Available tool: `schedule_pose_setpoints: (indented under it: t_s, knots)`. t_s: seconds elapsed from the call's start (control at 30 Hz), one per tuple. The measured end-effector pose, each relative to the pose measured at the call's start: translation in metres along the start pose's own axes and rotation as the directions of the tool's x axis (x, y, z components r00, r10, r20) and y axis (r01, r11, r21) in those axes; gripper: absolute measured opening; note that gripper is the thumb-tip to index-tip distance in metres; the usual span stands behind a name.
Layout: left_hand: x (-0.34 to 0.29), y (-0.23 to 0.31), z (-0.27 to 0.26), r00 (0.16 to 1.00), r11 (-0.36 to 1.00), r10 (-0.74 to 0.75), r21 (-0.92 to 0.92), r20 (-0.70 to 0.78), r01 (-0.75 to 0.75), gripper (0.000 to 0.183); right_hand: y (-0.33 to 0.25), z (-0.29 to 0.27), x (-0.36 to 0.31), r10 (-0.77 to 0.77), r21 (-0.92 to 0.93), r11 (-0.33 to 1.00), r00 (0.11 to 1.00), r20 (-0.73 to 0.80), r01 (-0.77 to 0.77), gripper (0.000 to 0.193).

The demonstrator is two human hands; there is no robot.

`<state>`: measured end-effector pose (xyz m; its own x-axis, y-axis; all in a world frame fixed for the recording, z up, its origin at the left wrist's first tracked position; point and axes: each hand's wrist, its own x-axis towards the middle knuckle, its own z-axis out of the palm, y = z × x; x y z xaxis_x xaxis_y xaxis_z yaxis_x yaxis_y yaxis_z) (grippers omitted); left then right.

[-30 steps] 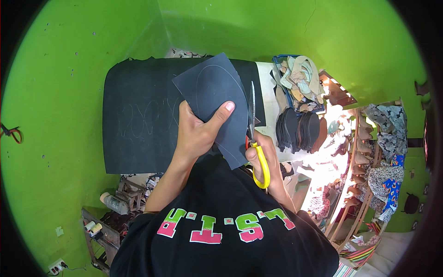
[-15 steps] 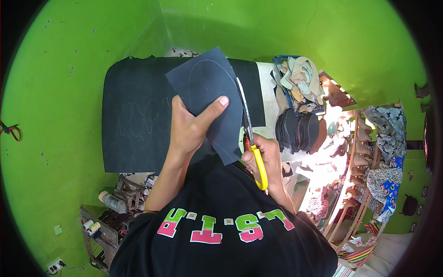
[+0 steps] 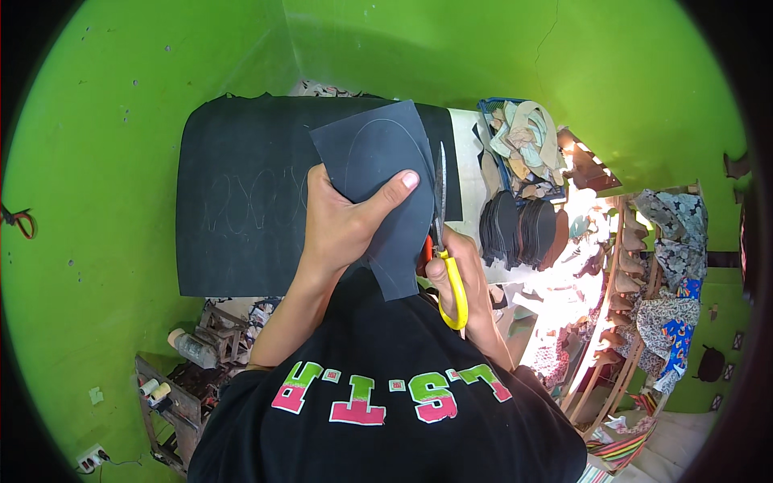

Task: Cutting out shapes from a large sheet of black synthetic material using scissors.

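A dark sheet piece (image 3: 378,149) with a pale sole-shaped outline drawn on it is held up above the table. My left hand (image 3: 346,213) grips it, thumb lying on top and fingers hidden behind. Along its lower right side, the edge is cut in a curve. My right hand (image 3: 467,270) is closed around the handles of a pair of scissors (image 3: 455,286), one handle yellow and the other red. Their blades point away from me beside the sheet piece's right edge. A large dark sheet (image 3: 233,177), drawn with several similar outlines, covers the table behind.
Stacks of dark sole-shaped pieces (image 3: 515,229) stand to the right of the large sheet. Behind them sits a blue basket (image 3: 503,173) of cut scraps. A wooden rack (image 3: 600,322) with shoe lasts is at the right. Green walls (image 3: 161,48) enclose the table.
Both hands have shifted slightly to the right. The sheet piece has turned a little more upright, and the scissors' blades now stand slightly apart from its upper right edge.
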<state>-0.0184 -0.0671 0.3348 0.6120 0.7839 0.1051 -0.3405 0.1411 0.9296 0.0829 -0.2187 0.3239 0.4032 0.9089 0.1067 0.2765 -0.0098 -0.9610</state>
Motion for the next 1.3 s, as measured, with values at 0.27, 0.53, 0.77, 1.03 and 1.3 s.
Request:
schedule_pose_setpoints:
  t_s: [0.27, 0.53, 0.77, 1.03, 1.3]
  knots:
    - [0.002, 0.006, -0.001, 1.000, 1.000, 0.023, 0.014, 0.021, -0.023, 0.018, 0.013, -0.004, -0.015, 0.071, -0.009, 0.997, 0.997, 0.007, -0.071, 0.067]
    - [0.002, 0.010, -0.005, 0.997, 0.999, -0.039, 0.021, 0.063, 0.038, 0.018, 0.012, -0.014, -0.016, 0.083, -0.143, 0.986, 0.996, -0.020, -0.085, 0.067]
    - [-0.005, 0.007, -0.001, 0.988, 0.996, -0.049, 0.076, 0.145, 0.038, 0.019, 0.005, -0.008, -0.007, -0.016, -0.044, 0.999, 1.000, -0.016, 0.015, 0.071]
    - [-0.002, 0.004, -0.007, 0.991, 0.997, -0.045, 0.073, 0.128, 0.036, 0.019, 0.013, -0.012, -0.016, 0.083, -0.044, 0.996, 0.997, 0.003, -0.083, 0.063]
    - [0.009, -0.001, -0.010, 0.995, 0.995, -0.075, -0.057, 0.073, 0.079, 0.017, 0.015, -0.016, -0.011, 0.041, -0.289, 0.956, 0.998, -0.047, -0.053, 0.059]
